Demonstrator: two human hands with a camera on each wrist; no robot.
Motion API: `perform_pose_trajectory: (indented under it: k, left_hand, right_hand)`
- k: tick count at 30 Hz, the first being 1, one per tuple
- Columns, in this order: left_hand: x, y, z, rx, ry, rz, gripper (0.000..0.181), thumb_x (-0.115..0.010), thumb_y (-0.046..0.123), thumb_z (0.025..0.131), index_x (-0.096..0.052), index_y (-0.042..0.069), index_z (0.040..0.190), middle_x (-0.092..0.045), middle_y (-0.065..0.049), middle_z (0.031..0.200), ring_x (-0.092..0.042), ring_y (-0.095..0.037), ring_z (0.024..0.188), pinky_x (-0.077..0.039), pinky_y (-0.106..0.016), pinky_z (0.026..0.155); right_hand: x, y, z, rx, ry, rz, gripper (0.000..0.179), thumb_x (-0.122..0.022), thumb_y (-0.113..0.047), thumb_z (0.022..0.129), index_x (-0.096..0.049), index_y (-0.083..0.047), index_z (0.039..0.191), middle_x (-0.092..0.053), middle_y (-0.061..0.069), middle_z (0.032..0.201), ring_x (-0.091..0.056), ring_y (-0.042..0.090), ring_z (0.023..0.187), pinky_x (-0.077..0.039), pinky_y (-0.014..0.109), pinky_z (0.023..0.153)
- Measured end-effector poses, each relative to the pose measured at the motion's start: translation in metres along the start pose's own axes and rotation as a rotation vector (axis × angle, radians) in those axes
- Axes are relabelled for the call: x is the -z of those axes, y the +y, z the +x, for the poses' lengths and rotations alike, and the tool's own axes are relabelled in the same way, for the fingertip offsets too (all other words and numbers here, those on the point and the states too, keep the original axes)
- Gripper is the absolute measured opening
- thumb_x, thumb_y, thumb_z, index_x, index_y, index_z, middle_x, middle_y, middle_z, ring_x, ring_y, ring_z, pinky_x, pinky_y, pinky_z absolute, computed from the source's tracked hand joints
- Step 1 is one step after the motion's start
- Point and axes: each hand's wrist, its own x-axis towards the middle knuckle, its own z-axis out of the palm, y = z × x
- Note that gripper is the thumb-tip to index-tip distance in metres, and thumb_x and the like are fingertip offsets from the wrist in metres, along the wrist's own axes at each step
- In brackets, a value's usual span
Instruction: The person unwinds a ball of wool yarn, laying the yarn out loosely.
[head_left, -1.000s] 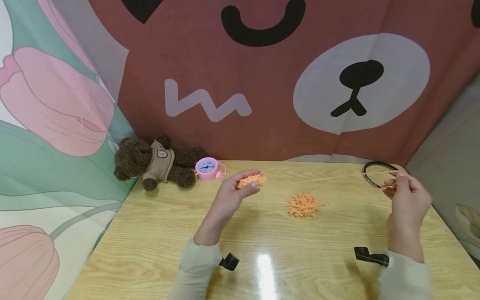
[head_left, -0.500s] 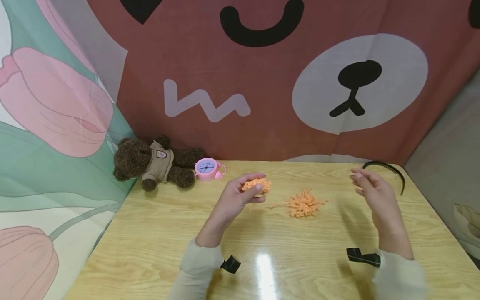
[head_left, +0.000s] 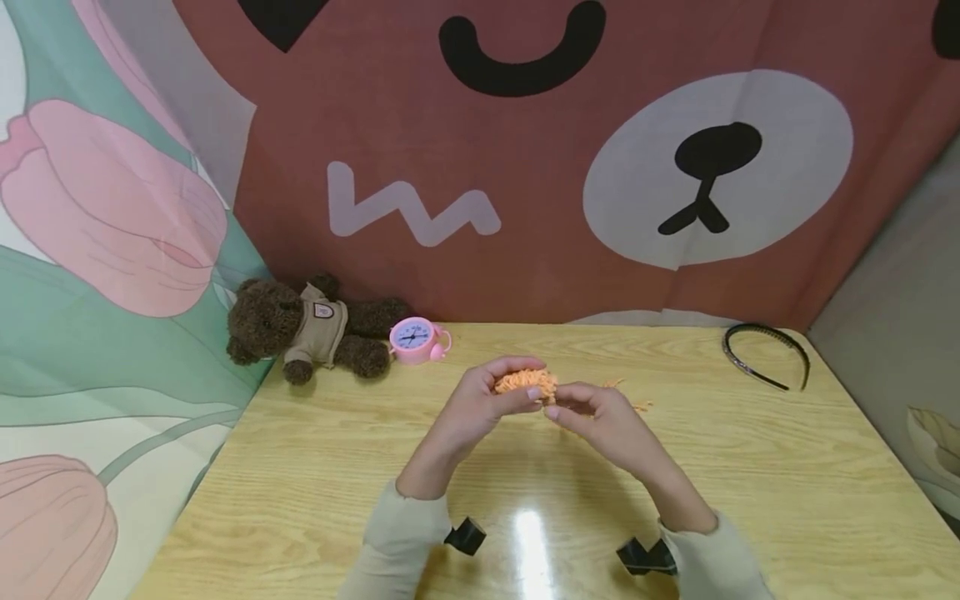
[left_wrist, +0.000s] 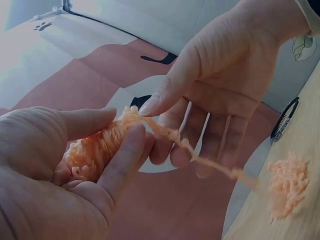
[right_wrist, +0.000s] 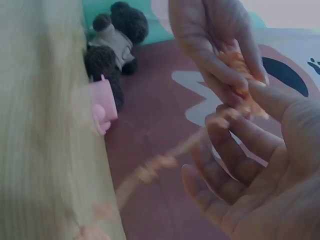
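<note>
Where the left grip (head_left: pixel 480 404) clamps: an orange yarn bundle (head_left: pixel 519 381)
Right grip (head_left: pixel 611 421): thumb touching bundle's end; whether clamped, cannot tell
Loose yarn (left_wrist: pixel 289 185): on the bench (head_left: pixel 300 467), beyond right grip

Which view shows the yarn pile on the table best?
Left wrist: the yarn pile lies in plain sight there. The head view shows only strands past the right hand; the right wrist view seems to catch a blurred bit at its bottom edge.
</note>
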Motion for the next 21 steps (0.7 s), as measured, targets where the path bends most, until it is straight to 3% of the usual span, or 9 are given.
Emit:
perform_pose_trajectory:
  k: [4,7,13,16,21]
  left_hand:
    - [0.0,0.0,-0.001,0.007,0.011,0.045,0.038,-0.067,0.007,0.097,-0.063,0.004,0.135,-0.066,-0.021,0.124,-0.071,-0.014,0.1,-0.06,-0.032,0.089]
    - [0.001,0.0,-0.001,0.009,0.026,0.084,0.039,-0.069,0.01,0.096,-0.064,0.007,0.134,-0.068,-0.02,0.122,-0.072,-0.017,0.1,-0.06,-0.034,0.089]
    - [0.005,0.0,-0.001,0.007,0.053,0.124,0.038,-0.072,0.014,0.095,-0.067,0.012,0.133,-0.07,-0.016,0.122,-0.074,-0.022,0.099,-0.06,-0.036,0.091]
    - [0.006,0.0,-0.002,0.015,0.06,0.137,0.038,-0.072,0.017,0.095,-0.067,0.016,0.133,-0.07,-0.011,0.124,-0.075,-0.025,0.099,-0.06,-0.035,0.091]
    - [0.009,0.0,-0.002,0.016,0.068,0.138,0.039,-0.072,0.017,0.095,-0.067,0.016,0.134,-0.068,-0.009,0.131,-0.075,-0.023,0.1,-0.06,-0.035,0.092]
  right_hand:
    - [-0.002,0.0,-0.001,0.062,-0.029,-0.013,0.019,-0.066,-0.032,0.1,-0.076,-0.019,0.107,-0.074,0.001,0.111,-0.068,0.019,0.104,-0.056,0.032,0.081]
    - [0.005,-0.001,-0.004,0.076,0.012,-0.024,0.02,-0.062,-0.032,0.102,-0.077,-0.02,0.103,-0.075,0.0,0.106,-0.068,0.017,0.1,-0.056,0.031,0.082]
    - [0.032,0.001,-0.009,0.028,0.22,0.005,0.031,-0.054,-0.039,0.105,-0.075,-0.015,0.106,-0.075,0.003,0.101,-0.069,0.011,0.098,-0.056,0.024,0.087]
    - [0.047,0.004,-0.011,0.024,0.332,0.042,0.036,-0.053,-0.038,0.106,-0.074,-0.01,0.109,-0.073,-0.001,0.096,-0.069,0.009,0.095,-0.054,0.019,0.088]
    - [0.07,0.01,-0.016,0.039,0.496,0.208,0.035,-0.056,-0.034,0.104,-0.073,-0.003,0.111,-0.071,-0.007,0.088,-0.067,0.009,0.088,-0.055,0.015,0.084]
